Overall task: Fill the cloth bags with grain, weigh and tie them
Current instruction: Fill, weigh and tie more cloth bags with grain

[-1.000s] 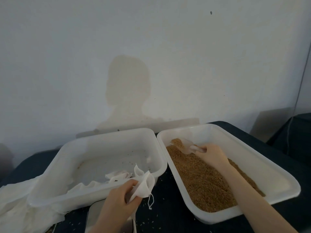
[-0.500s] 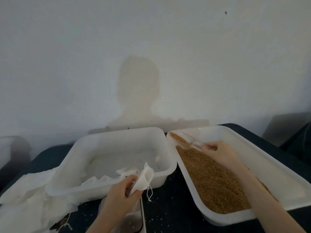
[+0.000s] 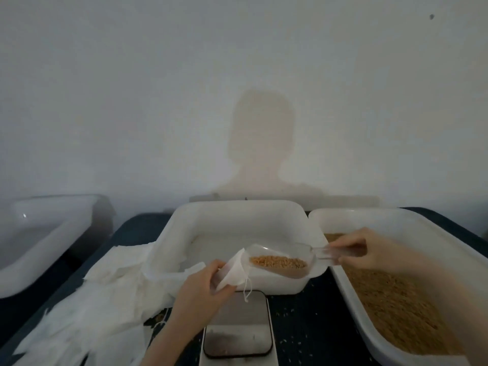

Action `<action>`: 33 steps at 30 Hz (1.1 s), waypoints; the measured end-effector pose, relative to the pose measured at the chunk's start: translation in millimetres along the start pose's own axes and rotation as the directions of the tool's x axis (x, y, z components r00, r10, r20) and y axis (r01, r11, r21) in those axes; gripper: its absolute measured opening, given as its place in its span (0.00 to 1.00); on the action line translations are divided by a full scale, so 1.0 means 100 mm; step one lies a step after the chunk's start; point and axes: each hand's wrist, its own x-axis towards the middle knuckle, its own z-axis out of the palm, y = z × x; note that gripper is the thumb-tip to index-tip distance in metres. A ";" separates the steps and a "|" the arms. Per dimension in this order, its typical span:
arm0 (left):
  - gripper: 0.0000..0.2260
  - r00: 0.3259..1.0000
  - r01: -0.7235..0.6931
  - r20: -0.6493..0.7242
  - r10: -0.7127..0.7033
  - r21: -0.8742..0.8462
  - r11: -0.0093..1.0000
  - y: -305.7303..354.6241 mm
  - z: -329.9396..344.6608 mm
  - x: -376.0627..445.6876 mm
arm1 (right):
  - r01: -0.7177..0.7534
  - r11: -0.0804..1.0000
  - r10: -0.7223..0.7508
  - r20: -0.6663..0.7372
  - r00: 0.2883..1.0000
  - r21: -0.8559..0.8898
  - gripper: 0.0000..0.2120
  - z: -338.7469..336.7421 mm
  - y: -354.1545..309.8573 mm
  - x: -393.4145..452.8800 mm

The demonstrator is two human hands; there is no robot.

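Observation:
My left hand (image 3: 200, 289) pinches a small white cloth bag (image 3: 232, 272) by its mouth, above the far edge of the scale (image 3: 237, 331); its drawstring dangles below. My right hand (image 3: 369, 250) grips the handle of a clear plastic scoop (image 3: 280, 261) loaded with brown grain. The scoop's open tip points left and almost touches the bag's mouth. The scoop hangs over the near right corner of the middle white tray (image 3: 237, 212). To the right, a white tray (image 3: 369, 215) holds a bed of grain (image 3: 396, 313).
A pile of white cloth bags (image 3: 87, 307) spills from the middle tray onto the dark table at the left. Another white tray (image 3: 39, 233) stands at far left. Loose grains lie on the table (image 3: 311, 326) around the scale. A pale wall rises close behind.
My right hand lifted the scoop out of the grain tray and carried it left, full of grain, to the bag's mouth. The left hand kept holding the bag. The view shifted left.

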 end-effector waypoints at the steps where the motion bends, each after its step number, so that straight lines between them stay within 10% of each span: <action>1: 0.08 1.000 0.000 -0.003 0.000 0.001 1.000 -0.01 -0.01 -0.02 | -0.004 1.000 0.004 0.017 1.000 -0.014 0.12 0.00 -0.04 0.01; 22: 0.27 0.965 -0.263 0.126 0.231 0.462 0.847 0.01 0.07 0.02 | -0.035 0.999 0.031 0.160 0.987 0.021 0.12 0.21 -0.35 0.19; 33: 0.22 0.962 -0.257 0.209 0.173 0.500 0.827 -0.06 0.11 0.06 | -0.016 0.911 -0.001 -0.040 0.999 -0.413 0.12 0.11 -0.80 0.37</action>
